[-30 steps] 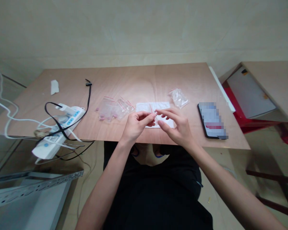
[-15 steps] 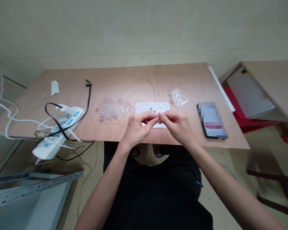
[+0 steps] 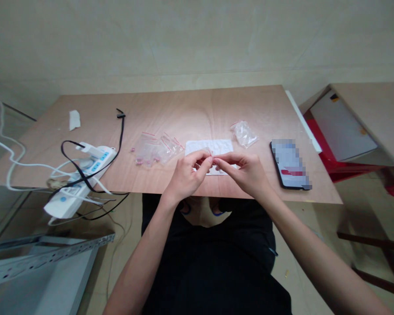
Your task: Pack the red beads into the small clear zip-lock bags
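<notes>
Over a small white sheet [image 3: 192, 146], my left hand [image 3: 188, 173] and my right hand [image 3: 246, 171] meet with their fingertips together. Each is closed in a pinch between thumb and forefinger. Whatever they hold is too small to make out; a faint thin line shows just above the fingertips. The hands cover much of the sheet. To their left lie several clear zip bags [image 3: 146, 146] with red seal lines, and tiny pink bead-like pieces [image 3: 138, 162] lie at those bags. Behind my right hand rests a crumpled clear plastic bag [image 3: 245, 134].
A phone [image 3: 290, 166] lies at the table's right. On the left, a white power strip [image 3: 80, 186] with tangled cables [image 3: 85, 177] overhangs the front edge of the wooden table [image 3: 170, 109]. A white scrap [image 3: 74, 120] lies far left; a red stool [image 3: 341, 168] stands at right.
Both hands have shifted slightly left and up, their fingertips still together. Small pink pieces that showed just above the fingertips are now out of sight there.
</notes>
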Available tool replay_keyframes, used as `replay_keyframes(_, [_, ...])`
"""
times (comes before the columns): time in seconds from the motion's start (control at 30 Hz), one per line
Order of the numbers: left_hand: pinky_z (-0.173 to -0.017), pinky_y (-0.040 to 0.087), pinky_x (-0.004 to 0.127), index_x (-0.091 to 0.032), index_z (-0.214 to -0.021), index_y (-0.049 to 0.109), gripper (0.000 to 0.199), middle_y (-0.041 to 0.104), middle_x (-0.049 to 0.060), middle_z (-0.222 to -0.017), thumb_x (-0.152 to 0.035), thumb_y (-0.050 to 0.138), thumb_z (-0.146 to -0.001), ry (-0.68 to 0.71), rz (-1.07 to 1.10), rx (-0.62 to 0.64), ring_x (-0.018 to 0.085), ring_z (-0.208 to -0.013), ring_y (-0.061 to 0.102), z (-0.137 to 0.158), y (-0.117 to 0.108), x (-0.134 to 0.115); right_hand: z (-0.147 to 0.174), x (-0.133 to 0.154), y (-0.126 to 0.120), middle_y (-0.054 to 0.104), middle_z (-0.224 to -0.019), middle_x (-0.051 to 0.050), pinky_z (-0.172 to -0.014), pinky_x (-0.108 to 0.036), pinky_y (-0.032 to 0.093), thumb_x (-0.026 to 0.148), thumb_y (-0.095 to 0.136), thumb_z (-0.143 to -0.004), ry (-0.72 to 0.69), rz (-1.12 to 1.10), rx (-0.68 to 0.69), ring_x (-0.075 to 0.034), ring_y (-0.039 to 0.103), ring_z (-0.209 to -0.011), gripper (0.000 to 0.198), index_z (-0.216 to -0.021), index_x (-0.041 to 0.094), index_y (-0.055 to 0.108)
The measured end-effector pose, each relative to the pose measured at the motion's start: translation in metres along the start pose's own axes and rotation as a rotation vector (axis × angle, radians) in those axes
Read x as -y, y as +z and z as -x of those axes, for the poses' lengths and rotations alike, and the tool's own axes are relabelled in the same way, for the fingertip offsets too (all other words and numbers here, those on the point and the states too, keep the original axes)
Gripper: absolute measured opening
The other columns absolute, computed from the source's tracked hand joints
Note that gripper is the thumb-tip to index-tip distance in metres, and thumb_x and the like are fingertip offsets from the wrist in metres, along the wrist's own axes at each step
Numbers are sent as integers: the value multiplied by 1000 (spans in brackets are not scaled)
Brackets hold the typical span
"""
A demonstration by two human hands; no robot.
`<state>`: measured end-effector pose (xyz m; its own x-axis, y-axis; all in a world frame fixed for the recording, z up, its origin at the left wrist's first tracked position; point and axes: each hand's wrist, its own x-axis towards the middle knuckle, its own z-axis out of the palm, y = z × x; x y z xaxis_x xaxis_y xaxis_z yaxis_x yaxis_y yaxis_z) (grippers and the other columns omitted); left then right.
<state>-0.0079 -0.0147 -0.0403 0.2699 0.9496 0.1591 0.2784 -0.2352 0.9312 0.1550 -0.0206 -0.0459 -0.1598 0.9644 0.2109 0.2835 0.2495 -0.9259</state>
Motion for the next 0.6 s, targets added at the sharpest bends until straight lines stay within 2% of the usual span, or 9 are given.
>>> replay_keyframes(0.13, [-60,41,23,-19,-67,56,21,58,-2,-66,-23,52,-87,52,-121,-11,11,-63,54,1,1,0,0,2,0,74,-69,-1,-56,-25,49,29,64,-81,-49,149,-20,-14,66,-61,15,-76,20,75])
replay_keyframes(0.33, [-56,34,25,-19,-56,47,22,48,-4,-55,-19,54,-78,42,-355,-215,10,-53,43,0,5,-4,-1,5,-2,70,-63,-2,-56,-28,43,21,61,-78,-94,536,-272,-15,61,-54,14,-68,19,70])
replay_keyframes(0.4, [-54,33,25,-19,-55,46,23,46,-5,-53,-20,55,-76,27,-348,-212,10,-51,42,0,5,-7,-2,5,-6,68,-62,-1,-57,-28,45,21,61,-78,-90,570,-229,-15,60,-55,12,-81,19,72])
replay_keyframes(0.47, [-53,31,25,-20,-54,45,23,43,-5,-51,-21,53,-76,13,-307,-208,10,-50,40,-1,4,-10,-4,5,-10,68,-70,-1,-60,-29,48,19,58,-80,-136,522,-124,-15,62,-60,28,-106,21,69])
replay_keyframes(0.53, [-52,31,25,-20,-54,43,24,40,-5,-50,-22,50,-78,-1,-248,-200,10,-49,38,-2,3,-12,-5,3,-12,70,-91,-4,-71,-31,53,18,54,-83,-232,428,-26,-16,66,-78,40,-121,23,63])
replay_keyframes(0.6, [-51,31,26,-20,-54,42,26,38,-6,-49,-24,48,-79,-15,-194,-189,10,-48,38,-3,2,-13,-5,-1,-14,64,-119,-8,-90,-36,52,17,50,-86,-319,312,55,-19,63,-107,40,-123,25,62])
